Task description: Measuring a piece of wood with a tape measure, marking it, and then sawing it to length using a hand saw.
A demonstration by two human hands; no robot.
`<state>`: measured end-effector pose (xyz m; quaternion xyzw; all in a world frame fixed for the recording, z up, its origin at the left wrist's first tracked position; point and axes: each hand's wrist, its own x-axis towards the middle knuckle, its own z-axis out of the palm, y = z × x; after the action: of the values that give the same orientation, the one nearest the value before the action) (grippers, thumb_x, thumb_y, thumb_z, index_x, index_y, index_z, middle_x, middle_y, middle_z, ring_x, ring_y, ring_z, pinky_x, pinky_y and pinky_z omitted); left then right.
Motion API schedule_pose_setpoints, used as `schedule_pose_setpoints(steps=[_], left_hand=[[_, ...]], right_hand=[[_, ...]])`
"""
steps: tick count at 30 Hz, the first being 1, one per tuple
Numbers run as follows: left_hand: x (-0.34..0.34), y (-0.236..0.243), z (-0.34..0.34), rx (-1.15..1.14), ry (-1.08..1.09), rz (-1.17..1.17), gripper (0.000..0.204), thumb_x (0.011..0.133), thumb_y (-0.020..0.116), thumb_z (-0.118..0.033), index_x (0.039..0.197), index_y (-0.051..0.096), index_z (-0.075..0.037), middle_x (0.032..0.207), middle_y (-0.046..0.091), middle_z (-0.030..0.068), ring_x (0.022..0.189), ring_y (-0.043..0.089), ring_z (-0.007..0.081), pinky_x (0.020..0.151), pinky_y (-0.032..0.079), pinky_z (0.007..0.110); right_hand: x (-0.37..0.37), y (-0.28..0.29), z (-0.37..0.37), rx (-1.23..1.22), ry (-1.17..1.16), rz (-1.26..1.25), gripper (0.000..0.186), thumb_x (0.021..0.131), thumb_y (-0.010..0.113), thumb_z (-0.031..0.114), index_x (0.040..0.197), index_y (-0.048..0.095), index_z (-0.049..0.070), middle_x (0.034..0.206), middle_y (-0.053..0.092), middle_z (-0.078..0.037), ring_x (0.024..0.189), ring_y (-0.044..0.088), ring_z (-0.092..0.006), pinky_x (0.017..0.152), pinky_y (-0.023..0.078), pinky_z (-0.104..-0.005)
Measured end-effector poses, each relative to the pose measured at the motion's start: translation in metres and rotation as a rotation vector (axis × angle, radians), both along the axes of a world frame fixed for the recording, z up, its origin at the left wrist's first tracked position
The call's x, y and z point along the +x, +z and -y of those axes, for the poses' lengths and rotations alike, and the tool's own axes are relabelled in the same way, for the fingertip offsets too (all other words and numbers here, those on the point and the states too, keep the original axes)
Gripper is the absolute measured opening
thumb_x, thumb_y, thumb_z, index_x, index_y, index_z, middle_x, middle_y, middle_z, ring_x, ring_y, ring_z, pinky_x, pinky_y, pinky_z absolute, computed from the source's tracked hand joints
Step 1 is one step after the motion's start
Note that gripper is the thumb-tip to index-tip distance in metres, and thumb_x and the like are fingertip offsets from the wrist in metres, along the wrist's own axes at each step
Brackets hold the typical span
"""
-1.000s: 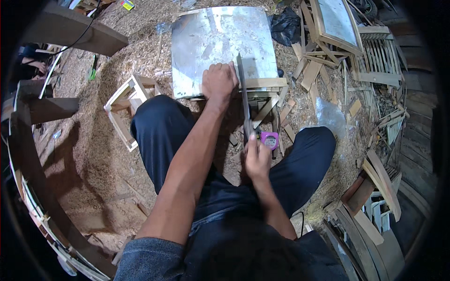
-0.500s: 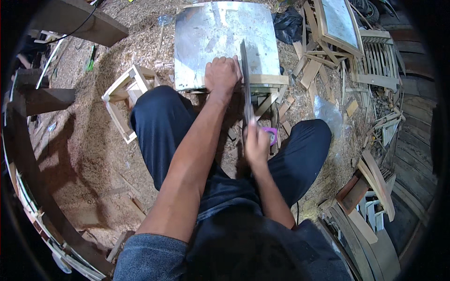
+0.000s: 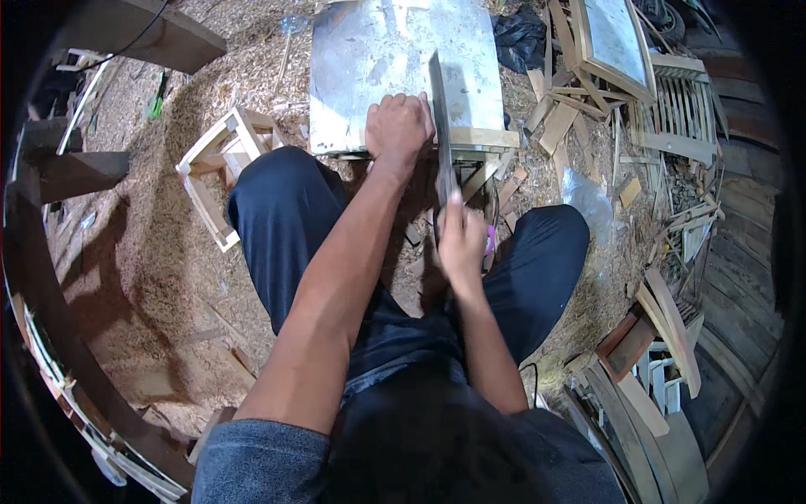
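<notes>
A light wooden strip (image 3: 485,138) lies along the near edge of a pale, paint-stained work table (image 3: 353,76). My left hand (image 3: 399,128) is closed over the strip's left part at that edge, its fingers curled and mostly hidden beneath the knuckles. Just right of my left thumb, a handsaw (image 3: 440,109) stands across the strip, blade pointing away from me. My right hand (image 3: 462,239) is wrapped round the saw's handle, between my knees. Partly hidden behind that hand is a purple tape measure (image 3: 490,240).
A small wooden frame (image 3: 222,172) stands on the shavings-covered floor beside my left knee. Right of the table are a black plastic bag (image 3: 519,40), scrap boards (image 3: 558,126) and a slatted wooden piece (image 3: 676,105). A thick beam (image 3: 159,38) juts in at upper left.
The saw has slid forward, away from me, with my right hand following slightly. My left hand keeps its place at the table edge. Less of the tape measure shows.
</notes>
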<state>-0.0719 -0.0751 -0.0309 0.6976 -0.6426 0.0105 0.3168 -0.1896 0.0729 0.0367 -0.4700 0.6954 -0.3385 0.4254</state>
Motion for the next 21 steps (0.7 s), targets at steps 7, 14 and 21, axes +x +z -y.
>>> schedule_pose_setpoints(steps=[7,14,21], left_hand=[[0.007,-0.002,-0.002,0.005,-0.001,0.003,0.035,0.092,0.059,-0.024,0.062,0.064,-0.007,0.067,0.064,0.0113,0.069,0.062,0.03,0.065,0.045,0.043],[0.007,-0.003,-0.004,0.028,-0.015,0.009,0.036,0.095,0.056,-0.026,0.065,0.065,-0.007,0.07,0.064,0.012,0.073,0.062,0.0305,0.069,0.045,0.042],[0.004,0.001,0.004,0.046,0.004,-0.038,0.039,0.097,0.054,-0.028,0.067,0.066,-0.006,0.071,0.063,0.0117,0.076,0.062,0.0303,0.069,0.045,0.042]], right_hand=[[-0.001,0.013,-0.042,0.022,-0.01,-0.017,0.052,0.104,0.049,0.033,0.066,0.056,-0.001,0.053,0.051,-0.01,0.048,0.047,-0.0183,0.049,0.037,-0.0378],[0.001,0.013,-0.049,0.01,-0.018,-0.009,0.053,0.105,0.046,0.033,0.063,0.054,0.001,0.053,0.048,-0.005,0.05,0.047,-0.016,0.05,0.036,-0.0348],[-0.009,0.018,-0.044,0.163,-0.048,0.042,0.049,0.104,0.051,0.029,0.066,0.057,-0.002,0.052,0.053,-0.011,0.05,0.053,-0.0174,0.05,0.039,-0.0365]])
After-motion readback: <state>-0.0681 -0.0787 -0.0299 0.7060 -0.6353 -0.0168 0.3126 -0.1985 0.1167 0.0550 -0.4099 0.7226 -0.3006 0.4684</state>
